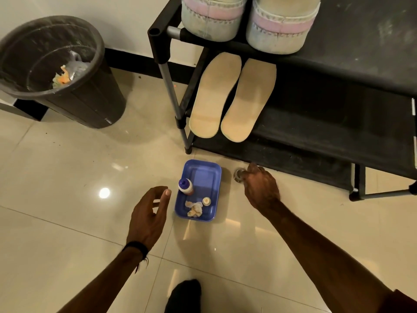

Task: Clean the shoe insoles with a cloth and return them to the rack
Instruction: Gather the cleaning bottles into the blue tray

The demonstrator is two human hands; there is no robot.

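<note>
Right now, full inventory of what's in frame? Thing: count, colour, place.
insoles: 2, tan, side by side on the rack's middle shelf
rack: 1, black, against the wall, right
shoes: 2, pale with pink bands, top shelf, above the insoles
tray: 1, blue, on the floor in front of the rack
bottle: 1, white with blue cap, in the tray, left side
cap: 1, small, cream, in the tray
cloth: 1, crumpled, whitish, tray's near end
bin: 1, black, top left, scraps inside
round object: 1, metallic, on the floor under the right hand; what it is, unclear
left hand: open, beside the tray
right hand: on the round object, grip unclear
foot: 1, black sock, bottom edge
</note>
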